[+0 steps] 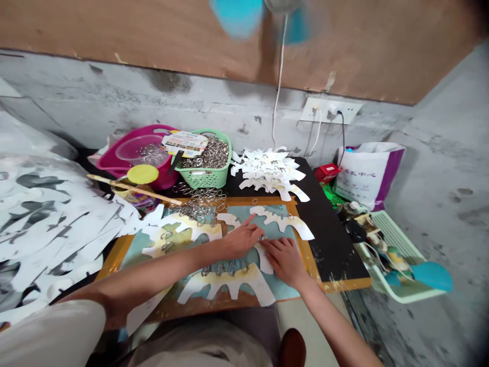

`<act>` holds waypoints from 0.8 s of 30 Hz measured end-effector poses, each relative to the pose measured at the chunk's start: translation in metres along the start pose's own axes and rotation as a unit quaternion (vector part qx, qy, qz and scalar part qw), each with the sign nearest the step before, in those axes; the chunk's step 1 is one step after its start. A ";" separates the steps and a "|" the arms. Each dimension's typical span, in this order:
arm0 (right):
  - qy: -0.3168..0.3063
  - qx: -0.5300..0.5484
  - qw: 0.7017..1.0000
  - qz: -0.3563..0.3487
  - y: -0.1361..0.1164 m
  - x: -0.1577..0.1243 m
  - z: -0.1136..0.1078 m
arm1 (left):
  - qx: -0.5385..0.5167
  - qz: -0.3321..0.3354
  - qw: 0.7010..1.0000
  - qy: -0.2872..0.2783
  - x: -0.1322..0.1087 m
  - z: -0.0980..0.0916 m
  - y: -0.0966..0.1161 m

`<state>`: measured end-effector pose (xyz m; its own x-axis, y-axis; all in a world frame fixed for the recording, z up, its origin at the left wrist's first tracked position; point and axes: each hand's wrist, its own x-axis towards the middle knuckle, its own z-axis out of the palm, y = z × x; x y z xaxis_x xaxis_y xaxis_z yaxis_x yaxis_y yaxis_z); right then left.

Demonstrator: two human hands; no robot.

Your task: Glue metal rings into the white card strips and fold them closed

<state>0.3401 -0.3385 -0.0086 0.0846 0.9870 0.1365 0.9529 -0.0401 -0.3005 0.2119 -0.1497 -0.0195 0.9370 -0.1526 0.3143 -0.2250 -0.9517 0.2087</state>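
My left hand (241, 240) reaches across the board with its index finger stretched out, touching a white cut-out strip (282, 220) at its left end. Close beside it, my right hand (283, 259) lies with fingers spread on another white strip (266, 261), partly covered by both hands. Something small and shiny shows between the fingertips, too small to make out. Nearer to me lies a yellow-tinged scalloped strip (233, 285) with several metal oval clips (232, 268) along its upper edge. More strips (193, 227) lie to the left on the blue-green sheet (280, 291).
Loose clips (202, 204) are heaped before a green basket (208, 178) full of them. A magenta basket (114, 160), a yellow-lidded jar (143, 174) and a wooden stick (133, 188) stand left. Finished-looking strips (269, 171) are stacked behind; a cluttered tray (412, 295) sits right.
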 end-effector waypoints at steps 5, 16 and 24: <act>-0.006 -0.011 1.000 0.002 -0.002 -0.001 0.000 | -0.033 -0.025 0.999 0.003 -0.005 -0.018 -0.003; 0.003 0.005 1.000 0.010 0.000 -0.001 0.004 | -0.019 0.053 0.998 0.005 0.007 0.002 -0.015; -0.004 0.004 1.000 0.006 0.002 0.000 0.002 | -0.007 0.029 1.000 0.004 -0.004 0.004 -0.011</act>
<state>0.3410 -0.3383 -0.0112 0.0943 0.9877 0.1250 0.9492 -0.0514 -0.3104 0.2113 -0.1401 -0.0271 0.9202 -0.2043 0.3339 -0.2820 -0.9376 0.2035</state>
